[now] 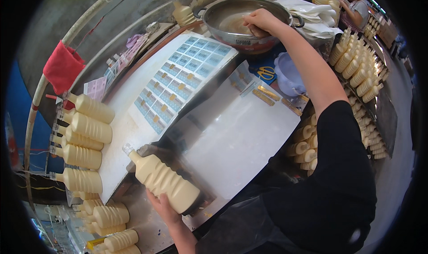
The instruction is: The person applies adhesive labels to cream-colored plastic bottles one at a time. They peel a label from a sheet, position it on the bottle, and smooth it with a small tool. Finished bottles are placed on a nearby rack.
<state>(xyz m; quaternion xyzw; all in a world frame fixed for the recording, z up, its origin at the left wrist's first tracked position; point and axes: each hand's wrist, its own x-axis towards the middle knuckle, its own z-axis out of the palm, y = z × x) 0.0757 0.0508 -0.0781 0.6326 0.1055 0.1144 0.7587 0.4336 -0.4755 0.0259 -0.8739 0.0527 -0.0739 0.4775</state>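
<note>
Dipping, apparently: right hand [262, 21] over metal basin [223, 37], fingers curled, grasp unclear.
Left hand [166, 208], fingers wrapped round ridged bottle [167, 182] before basin; next likely needs steadying.

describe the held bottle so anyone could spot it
Start at the sheet of blue labels, then look just below its lower end. There tilts a ribbed cream bottle, its clear tip toward upper left. Unlike the bottles grouped at left, the left hand holds it.
</note>
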